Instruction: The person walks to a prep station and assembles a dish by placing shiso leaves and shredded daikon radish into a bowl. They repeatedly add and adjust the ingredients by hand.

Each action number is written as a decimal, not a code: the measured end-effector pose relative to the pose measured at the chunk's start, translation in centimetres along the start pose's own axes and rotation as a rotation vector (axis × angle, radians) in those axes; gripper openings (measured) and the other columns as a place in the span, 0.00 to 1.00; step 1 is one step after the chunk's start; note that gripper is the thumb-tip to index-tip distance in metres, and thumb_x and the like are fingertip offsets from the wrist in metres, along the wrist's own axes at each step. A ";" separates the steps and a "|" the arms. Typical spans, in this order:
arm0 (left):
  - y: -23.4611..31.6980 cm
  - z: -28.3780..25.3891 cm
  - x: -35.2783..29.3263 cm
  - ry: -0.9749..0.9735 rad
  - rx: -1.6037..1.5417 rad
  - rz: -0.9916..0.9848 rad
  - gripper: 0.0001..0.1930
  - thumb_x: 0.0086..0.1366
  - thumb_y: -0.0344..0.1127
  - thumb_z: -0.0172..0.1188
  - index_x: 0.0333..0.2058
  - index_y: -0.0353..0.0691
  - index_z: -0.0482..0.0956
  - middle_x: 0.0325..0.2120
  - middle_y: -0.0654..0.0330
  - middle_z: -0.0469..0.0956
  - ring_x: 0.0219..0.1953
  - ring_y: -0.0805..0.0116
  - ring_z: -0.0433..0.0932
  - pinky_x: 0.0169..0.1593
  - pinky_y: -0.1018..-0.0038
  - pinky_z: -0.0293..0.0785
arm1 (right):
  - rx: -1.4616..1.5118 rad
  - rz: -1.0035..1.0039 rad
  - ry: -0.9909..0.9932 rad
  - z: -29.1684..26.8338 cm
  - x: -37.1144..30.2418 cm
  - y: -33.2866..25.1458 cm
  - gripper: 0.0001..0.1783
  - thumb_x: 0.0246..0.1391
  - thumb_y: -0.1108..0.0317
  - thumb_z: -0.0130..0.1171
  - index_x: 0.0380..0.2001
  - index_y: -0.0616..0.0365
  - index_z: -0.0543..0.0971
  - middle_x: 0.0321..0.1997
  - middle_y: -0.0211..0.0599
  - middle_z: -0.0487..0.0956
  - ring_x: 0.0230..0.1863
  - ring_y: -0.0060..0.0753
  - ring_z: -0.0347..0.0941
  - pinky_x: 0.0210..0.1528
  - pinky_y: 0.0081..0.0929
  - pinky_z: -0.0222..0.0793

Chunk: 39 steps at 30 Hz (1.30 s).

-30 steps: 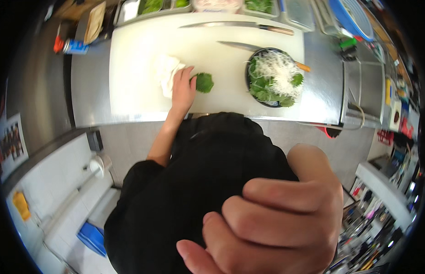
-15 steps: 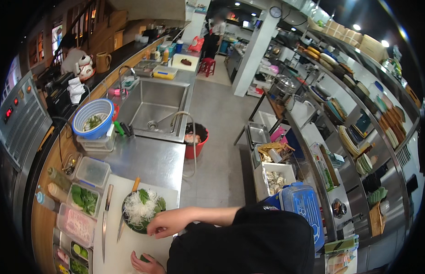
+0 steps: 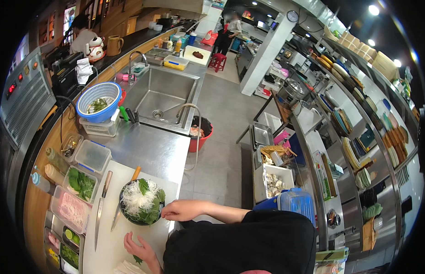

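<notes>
here the right hand point(image 3: 182, 210) rests at the near rim of the dark bowl point(image 3: 124, 216), fingers loosely curled; i cannot tell whether its grip holds anything. the left hand point(image 3: 139, 249) lies low over the white cutting board point(image 3: 107, 242), fingers spread and slack, its grip wide and holding nothing, fingertips just beside a small green leaf point(image 3: 137, 260) and a crumpled white sheet point(image 3: 125, 267).

the bowl stands on the board at the edge of the steel desk point(image 3: 153, 150), heaped with fine white shreds and broad green leaves. to work this heap well, i would judge it best to steady the rim with the right hand and lift leaves by their edges, lightly, since the shreds look loose and springy and would spill over a shallow rim if pressed. the leaf looks thin and limp, so a pinch, not a squeeze.

two knives lie just beside the bowl: a long slim knife point(image 3: 100, 210) and an orange-handled knife point(image 3: 125, 196) whose blade runs close past the rim; keep wrists away from both edges.

the board is matt and smooth, the desk brushed and shiny. clear plastic tubs sit along the wall side, one tub of leaves point(image 3: 82, 182), one tub of pink strips point(image 3: 71, 210).
</notes>
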<state>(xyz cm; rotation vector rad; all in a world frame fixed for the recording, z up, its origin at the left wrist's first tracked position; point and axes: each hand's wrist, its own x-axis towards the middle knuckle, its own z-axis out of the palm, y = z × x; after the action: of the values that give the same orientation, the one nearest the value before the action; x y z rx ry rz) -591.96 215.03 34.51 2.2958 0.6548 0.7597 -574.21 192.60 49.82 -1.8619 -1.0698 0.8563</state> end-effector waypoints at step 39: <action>-7.4 -7.4 -10.4 -0.021 1.139 -0.329 0.34 0.66 0.49 0.64 0.66 0.39 0.69 0.62 0.49 0.72 0.63 0.48 0.71 0.69 0.52 0.60 | -0.050 -0.168 -0.392 5.8 4.3 -0.1 0.13 0.64 0.64 0.55 0.43 0.63 0.78 0.41 0.50 0.82 0.44 0.55 0.78 0.47 0.46 0.72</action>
<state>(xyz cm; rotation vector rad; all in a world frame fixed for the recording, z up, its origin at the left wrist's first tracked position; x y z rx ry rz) -606.04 216.69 30.56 2.9976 1.7276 0.1697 -577.40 198.25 46.62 -1.6518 -1.4760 1.1303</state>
